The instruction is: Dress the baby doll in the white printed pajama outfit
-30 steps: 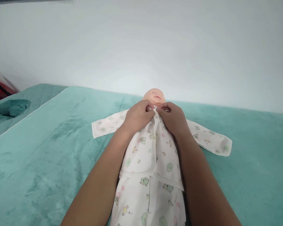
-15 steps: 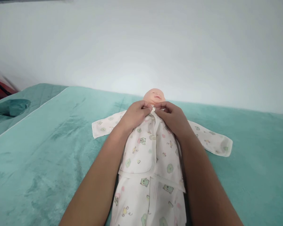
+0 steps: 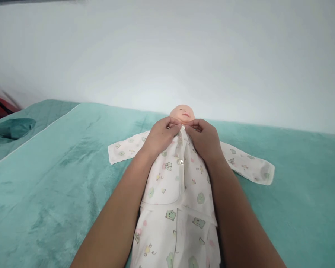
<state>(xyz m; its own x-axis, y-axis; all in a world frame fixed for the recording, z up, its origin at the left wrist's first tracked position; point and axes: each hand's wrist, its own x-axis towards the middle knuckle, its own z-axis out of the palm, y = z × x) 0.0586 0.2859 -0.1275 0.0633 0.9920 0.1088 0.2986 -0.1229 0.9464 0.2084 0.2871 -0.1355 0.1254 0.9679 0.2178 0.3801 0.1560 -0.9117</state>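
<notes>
A baby doll (image 3: 183, 113) lies on its back, dressed in a white printed jacket (image 3: 167, 182) over matching printed trousers (image 3: 156, 238). At the collar, just below the doll's chin, a pale button (image 3: 183, 127) shows between my hands. My left hand (image 3: 162, 134) pinches the collar edge on the left of that button. From the other side my right hand (image 3: 203, 136) pinches the collar, thumb and fingers close together. Another button (image 3: 180, 162) sits lower on the jacket front. Both sleeves spread out to the sides.
The doll rests on a teal plush bedspread (image 3: 58, 178). Behind it rises a white wall (image 3: 167, 56). A quilted green cloth (image 3: 53, 111) lies at the far left, with a red item (image 3: 0, 108) beyond it.
Both hands stay at the collar with slight finger movement. The collar button shows a little more clearly and has shifted slightly up and right. The sleeves have barely moved.
</notes>
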